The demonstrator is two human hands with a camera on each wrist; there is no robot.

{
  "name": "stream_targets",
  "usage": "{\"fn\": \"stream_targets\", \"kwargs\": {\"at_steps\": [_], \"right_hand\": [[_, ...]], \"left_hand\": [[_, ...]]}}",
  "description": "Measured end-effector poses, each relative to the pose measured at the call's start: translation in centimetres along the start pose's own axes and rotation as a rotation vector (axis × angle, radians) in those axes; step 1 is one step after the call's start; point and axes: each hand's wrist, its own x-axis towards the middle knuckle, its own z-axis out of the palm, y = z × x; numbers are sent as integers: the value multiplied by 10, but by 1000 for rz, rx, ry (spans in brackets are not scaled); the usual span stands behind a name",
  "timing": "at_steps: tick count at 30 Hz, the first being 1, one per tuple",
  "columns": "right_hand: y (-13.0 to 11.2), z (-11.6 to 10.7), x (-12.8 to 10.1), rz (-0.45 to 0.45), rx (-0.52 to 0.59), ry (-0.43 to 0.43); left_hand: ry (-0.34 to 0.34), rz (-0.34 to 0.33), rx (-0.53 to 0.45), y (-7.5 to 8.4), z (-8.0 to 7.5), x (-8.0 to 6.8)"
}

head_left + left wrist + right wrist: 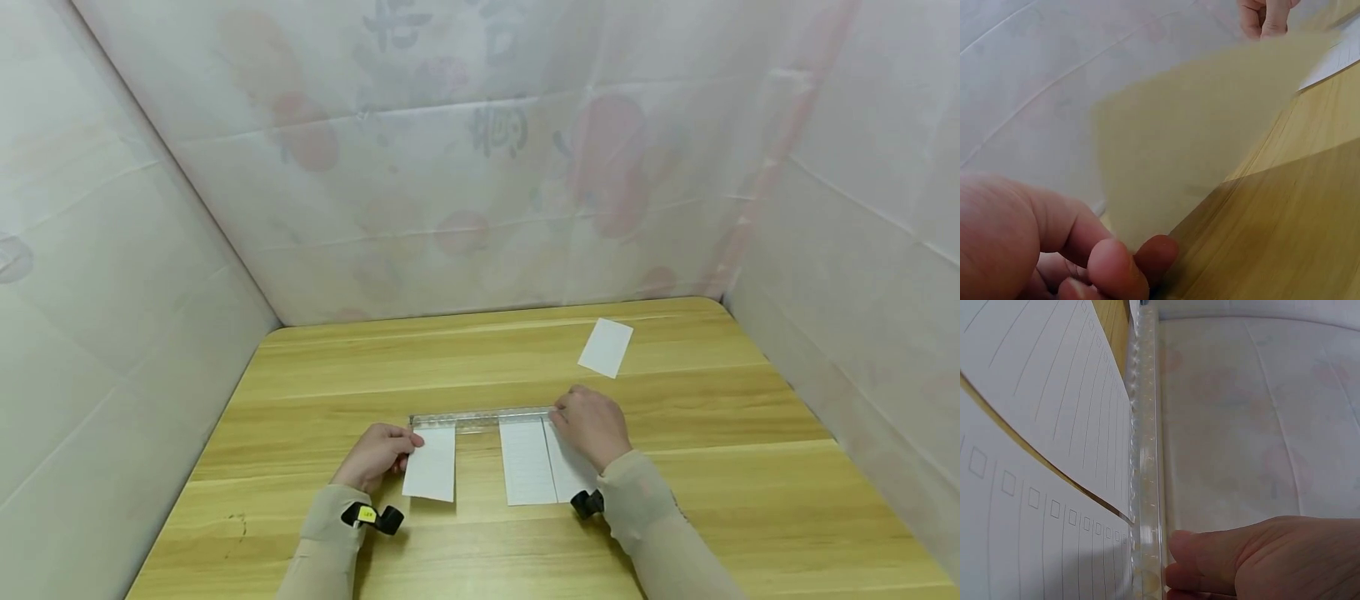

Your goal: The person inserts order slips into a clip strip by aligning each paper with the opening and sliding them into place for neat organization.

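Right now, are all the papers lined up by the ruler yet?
Not yet. Two lined papers already sit against the clear ruler, which the right hand touches. The left hand is pinching a third paper up to it. One more paper lies apart, farther back on the table.

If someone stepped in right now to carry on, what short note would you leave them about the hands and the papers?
Left hand pinches the left edge of a blank card just below the clear ruler.
Right hand presses on the ruler's right end.
Two lined sheets lie side by side, tops at the ruler.
A spare card lies apart, farther back on the wooden table.
Done: lined sheets lined up along the ruler.
Left: probably squaring the blank card, then the spare.
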Motion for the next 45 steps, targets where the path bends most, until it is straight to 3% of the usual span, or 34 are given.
{"fn": "stream_targets", "kwargs": {"at_steps": [12, 25, 39, 45], "right_hand": [[0, -1, 1, -4, -8, -6], [0, -4, -2, 7, 18, -18], [-1, -4, 5, 27, 29, -43], [1, -5, 7, 41, 33, -50]], "left_hand": [[18, -10, -51, 1, 1, -2], [127, 1, 20, 4, 9, -2], [176, -20, 79, 5, 5, -2], [155, -18, 119, 5, 7, -7]]}}
